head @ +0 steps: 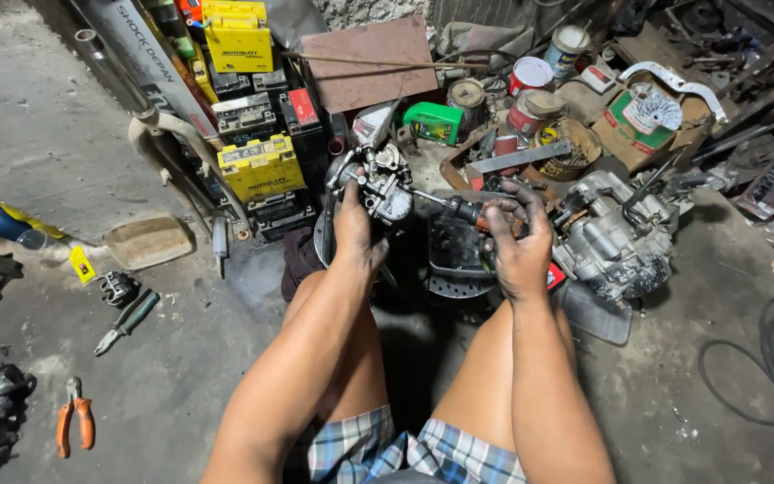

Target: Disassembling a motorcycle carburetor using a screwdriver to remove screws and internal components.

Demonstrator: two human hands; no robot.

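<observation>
1. Batteries (262, 167): yellow, some black.
2. Pliers (74, 423): orange handles.
3. Shorts (378, 448): blue, white and grey plaid.
4. Bottle (433, 122) behind the carburetor (378, 179): green.
5. Carburetor: silver-grey metal.
6. Hands (520, 246): smeared black with grease.
7. Floor (38, 125): grey concrete.

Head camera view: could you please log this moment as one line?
left hand: holds carburetor | right hand: holds screwdriver, tip at carburetor | engine beside

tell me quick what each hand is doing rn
Left hand: closed around a small metal carburetor.
Right hand: closed on a screwdriver, tip at the carburetor.
</observation>
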